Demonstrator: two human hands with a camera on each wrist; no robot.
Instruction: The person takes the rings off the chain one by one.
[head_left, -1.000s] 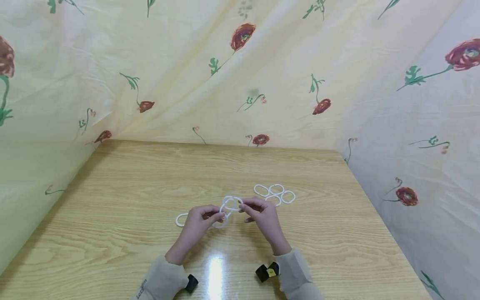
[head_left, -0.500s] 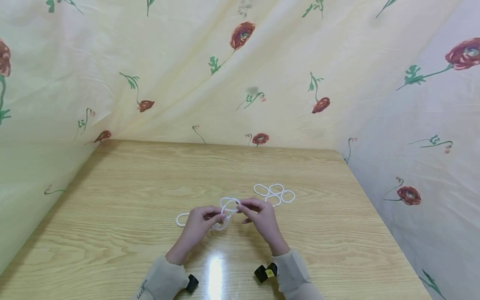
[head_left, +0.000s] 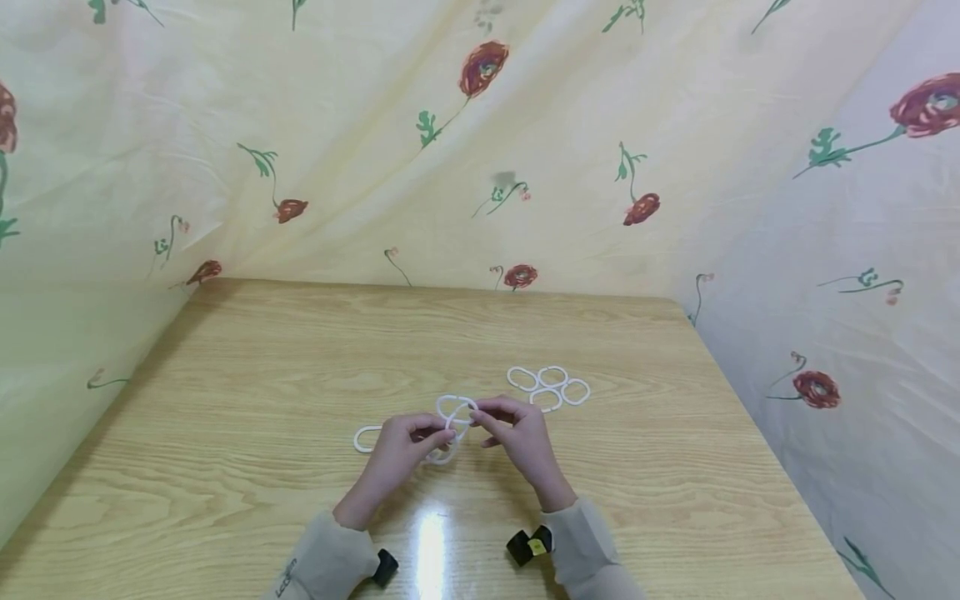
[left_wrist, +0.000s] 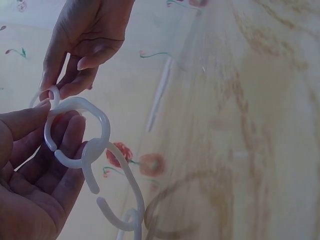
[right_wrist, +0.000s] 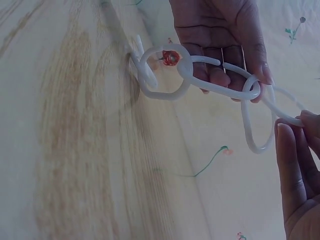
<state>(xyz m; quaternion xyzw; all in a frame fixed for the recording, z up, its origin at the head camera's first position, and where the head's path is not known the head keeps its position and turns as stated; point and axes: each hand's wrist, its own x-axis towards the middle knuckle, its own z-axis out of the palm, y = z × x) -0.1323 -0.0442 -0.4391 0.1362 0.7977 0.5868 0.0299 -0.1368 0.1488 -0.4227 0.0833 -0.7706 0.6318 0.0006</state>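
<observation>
My left hand pinches a white plastic C-shaped link between thumb and fingers. From it hangs a short chain of similar links, each with a small gap. Facing it, my right hand pinches another white link between thumb and fingertips. In the head view the two held links overlap, just above the table. Fingers partly cover where they meet, so I cannot tell whether they are fully hooked together. A chain end shows on the table left of my left hand, partly hidden behind it.
Several loose white links lie in a cluster on the wooden table, beyond my right hand. A flowered cloth hangs at the back and both sides. Black wrist cameras sit at my cuffs.
My right hand has shifted slightly left with its link, and the overlap of the two held links has changed a little. My left hand stays nearly in place. The loose links have not moved.
</observation>
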